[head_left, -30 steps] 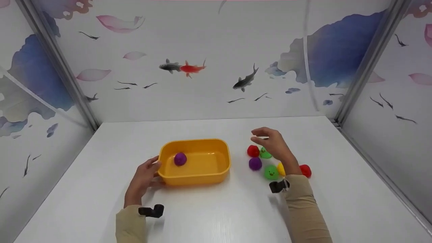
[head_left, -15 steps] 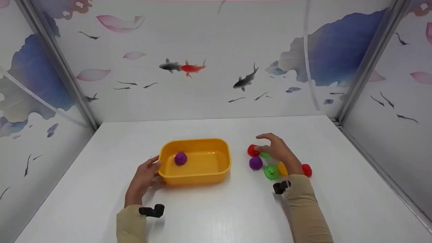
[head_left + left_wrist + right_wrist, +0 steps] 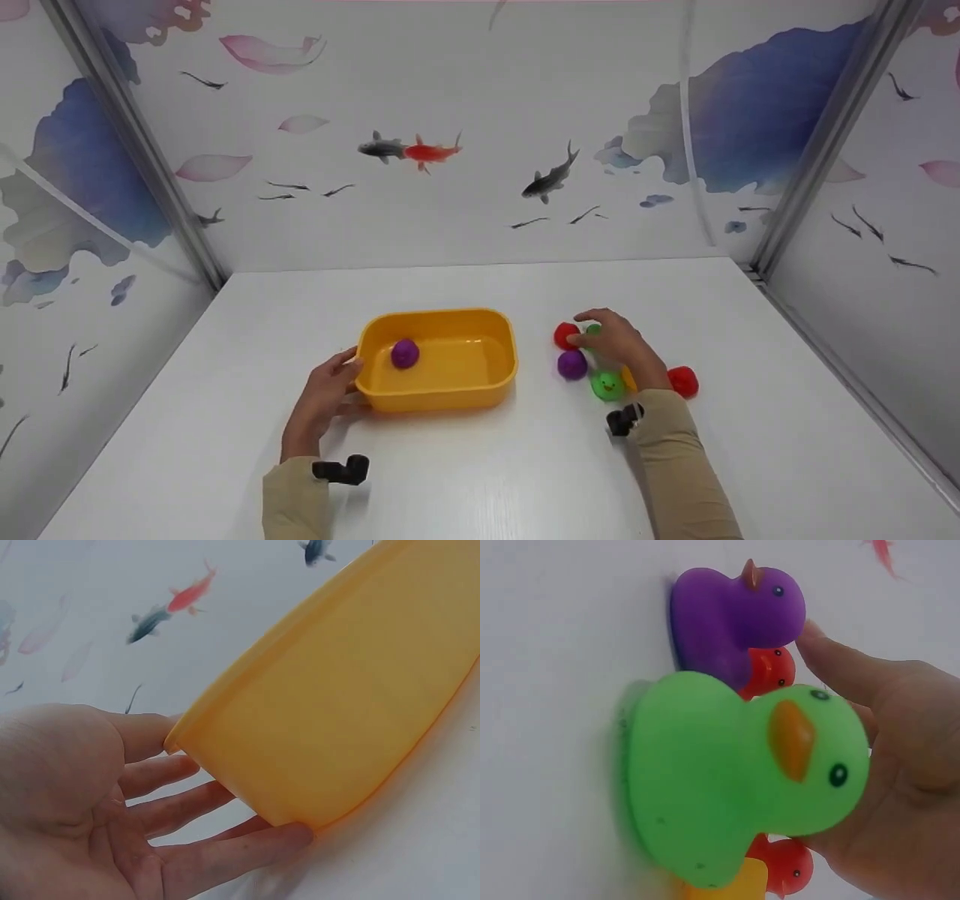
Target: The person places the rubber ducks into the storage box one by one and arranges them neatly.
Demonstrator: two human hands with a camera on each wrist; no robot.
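Against the left end of a yellow plastic basin rests my left hand. In the left wrist view, its thumb is at the rim and its nearly straight fingers touch the outer wall. A purple toy duck sits inside the basin. My right hand is low over a group of rubber ducks, thumb and forefinger apart. Between them shows part of a green duck; whether they touch it is hidden. The thumb is beside a red duck. The right wrist view shows another green duck in front of the hand.
Nearer me are a purple duck and a yellow duck, partly behind the right wrist. Another red duck sits right of that wrist. The white table meets printed panels at the back and sides.
My right hand has come down and slightly nearer me over the back green duck, its thumb now beside the red duck. The left hand and basin stay in place.
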